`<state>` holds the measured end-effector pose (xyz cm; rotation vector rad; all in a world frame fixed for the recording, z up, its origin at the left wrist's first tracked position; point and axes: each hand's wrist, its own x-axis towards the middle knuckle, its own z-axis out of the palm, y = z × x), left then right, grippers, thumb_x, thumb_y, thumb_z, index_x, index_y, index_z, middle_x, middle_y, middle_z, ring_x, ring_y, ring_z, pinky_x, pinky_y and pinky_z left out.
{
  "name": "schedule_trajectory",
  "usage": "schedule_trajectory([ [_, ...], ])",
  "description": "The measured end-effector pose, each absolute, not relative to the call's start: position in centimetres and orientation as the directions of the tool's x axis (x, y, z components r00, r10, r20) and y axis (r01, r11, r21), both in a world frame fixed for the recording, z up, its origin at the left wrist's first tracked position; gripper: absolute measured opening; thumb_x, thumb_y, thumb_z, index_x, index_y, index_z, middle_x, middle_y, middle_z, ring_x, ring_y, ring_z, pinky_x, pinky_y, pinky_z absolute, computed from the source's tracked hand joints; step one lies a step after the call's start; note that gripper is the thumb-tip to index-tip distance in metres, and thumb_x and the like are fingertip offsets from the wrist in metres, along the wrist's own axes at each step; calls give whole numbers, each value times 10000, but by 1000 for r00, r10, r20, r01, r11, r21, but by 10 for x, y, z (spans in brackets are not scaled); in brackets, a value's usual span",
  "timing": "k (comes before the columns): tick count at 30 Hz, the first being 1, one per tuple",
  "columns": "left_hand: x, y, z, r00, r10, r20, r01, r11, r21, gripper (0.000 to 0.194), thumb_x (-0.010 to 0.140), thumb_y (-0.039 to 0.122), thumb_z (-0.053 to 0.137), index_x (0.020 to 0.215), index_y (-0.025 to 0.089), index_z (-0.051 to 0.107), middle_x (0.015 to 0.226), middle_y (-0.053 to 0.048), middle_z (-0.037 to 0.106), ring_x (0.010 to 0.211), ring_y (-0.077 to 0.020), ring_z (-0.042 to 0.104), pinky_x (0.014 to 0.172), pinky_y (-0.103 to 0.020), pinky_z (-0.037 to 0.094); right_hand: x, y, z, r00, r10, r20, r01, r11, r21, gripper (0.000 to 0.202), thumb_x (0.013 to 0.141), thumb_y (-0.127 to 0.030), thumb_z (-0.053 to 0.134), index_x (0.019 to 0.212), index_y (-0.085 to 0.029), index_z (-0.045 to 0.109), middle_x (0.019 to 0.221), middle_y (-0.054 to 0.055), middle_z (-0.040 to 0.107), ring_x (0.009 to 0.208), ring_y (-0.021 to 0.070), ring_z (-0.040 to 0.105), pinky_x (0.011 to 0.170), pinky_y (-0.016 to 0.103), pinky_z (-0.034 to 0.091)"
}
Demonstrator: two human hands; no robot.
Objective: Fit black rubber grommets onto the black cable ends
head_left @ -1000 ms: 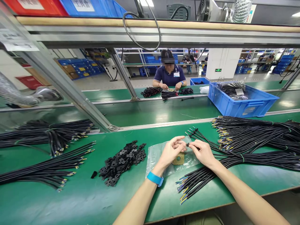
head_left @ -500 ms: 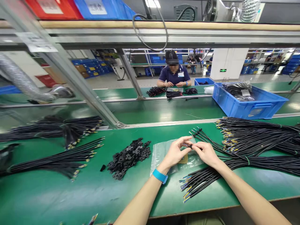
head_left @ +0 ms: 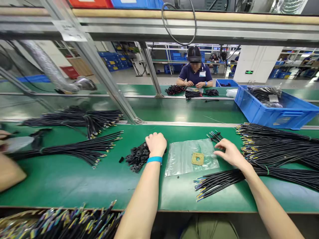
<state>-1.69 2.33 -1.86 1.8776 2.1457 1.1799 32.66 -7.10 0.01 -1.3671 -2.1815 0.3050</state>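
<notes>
My left hand [head_left: 156,144], with a blue band at the wrist, reaches onto the right side of a pile of small black plastic pieces [head_left: 136,157]. Its fingers bend down out of sight, hiding whatever they touch. My right hand [head_left: 230,154] hovers by the black cables [head_left: 215,136] with stripped ends, thumb and fingers apart, holding nothing I can see. Between the hands lies a clear plastic bag [head_left: 180,156] with a tan square piece [head_left: 197,158] that has a hole in its middle. A bundle of black cables [head_left: 221,182] runs below my right wrist.
More black cables [head_left: 279,146] lie at the right, under a blue bin [head_left: 281,113]. Other bundles [head_left: 74,144] spread at left, where another person's arm [head_left: 10,172] reaches in. A metal post [head_left: 107,79] slants up from the bench. Across, a co-worker [head_left: 195,71] sits.
My hands have parted from a small dark thing they both pinched above the bag. The left went to the black pile, the right moved slightly right. The view shifted; another person's arm appeared at left.
</notes>
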Motion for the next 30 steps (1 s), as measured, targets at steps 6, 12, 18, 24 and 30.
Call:
schedule_trajectory([
  [6, -19, 20, -22, -226, 882, 413, 833, -46, 552, 365, 917, 356, 571, 1223, 159, 556, 1220, -94, 584, 1040, -226, 602, 869, -437, 529, 301, -99, 6, -662, 749, 5, 572, 510, -643, 67, 751, -211, 767, 783, -197, 710, 782, -4, 645, 720, 145, 591, 632, 229, 435],
  [12, -23, 20, -18, -228, 871, 435, 882, -4, 470, 178, 853, 207, 514, 883, 115, 663, 913, -147, 616, 973, -328, 539, 841, -495, 391, 290, -103, 6, -712, 701, 28, 558, 590, -583, 115, 803, -194, 735, 710, -180, 667, 755, -4, 643, 713, 137, 575, 678, 232, 417],
  [18, -3, 14, -14, -122, 817, 564, 939, -88, 331, 313, 897, 288, 446, 1065, 170, 682, 989, -129, 614, 890, -282, 566, 749, -374, 389, 284, -110, 9, -722, 691, 45, 592, 650, -476, 172, 844, -246, 710, 721, -179, 609, 712, -18, 613, 666, 129, 542, 659, 238, 386],
  [24, 20, 10, -12, -34, 798, 602, 847, -297, 441, 321, 914, 297, 438, 1036, 165, 704, 928, -92, 623, 820, -225, 598, 726, -320, 443, 281, -115, 7, -739, 671, 56, 579, 675, -458, 198, 837, -273, 726, 699, -188, 613, 688, -22, 613, 666, 132, 550, 678, 249, 376],
  [30, 36, 11, -15, -121, 889, 441, 517, -323, 793, 293, 841, 345, 547, 1009, 152, 688, 897, -72, 665, 751, -185, 635, 771, -337, 512, 281, -106, 3, -532, 830, 168, 659, 530, -533, 130, 961, -245, 541, 870, -190, 615, 799, 7, 645, 692, 139, 570, 636, 236, 382],
])
